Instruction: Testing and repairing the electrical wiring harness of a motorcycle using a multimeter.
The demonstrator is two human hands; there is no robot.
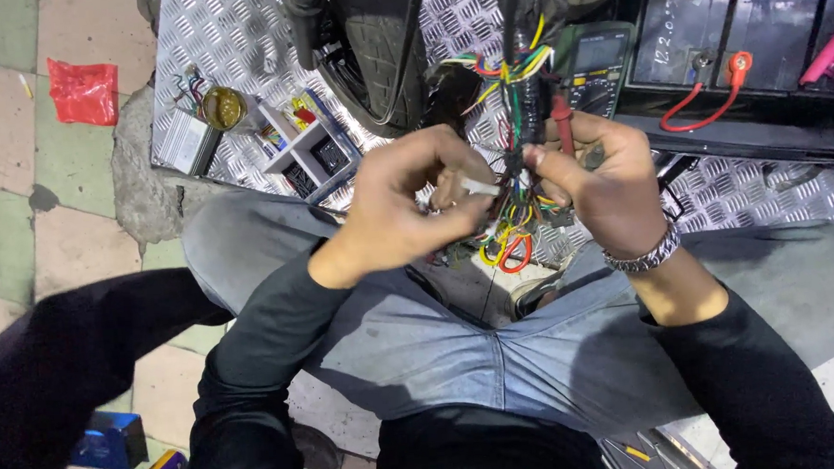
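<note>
1. Centrally, both hands meet over a hanging wire bundle (517,115), a tangle of thin insulated strands in green, yellow, red, blue and black that drops from above and loops out below the fingers.
2. The left hand (406,202) is curled, thumb and fingertips pressed together on a small white connector (479,187), a short blocky plastic piece touching the wires.
3. The right hand (596,173) is closed around the bundle from the other side, its thumb pressed against the strands; a red probe (563,122) stands upright between its fingers. A linked metal bracelet (644,255) circles that wrist.
4. Just behind the right hand a dark meter (597,71) with a round dial lies on the plate (226,45), a shiny metal sheet with a raised diamond tread.
5. A ribbed black tyre (374,51) stands on that plate beside the wires.
6. Farther left on the plate sit a white compartmented tray (303,150) of small parts and a round brass-coloured tin (223,107).
7. At top right a red cable (705,96) curves from a dark battery (739,18).
8. Grey denim knees and black sleeves frame the hands; a crumpled red bag (83,90) lies on the tiled floor (5,170).
</note>
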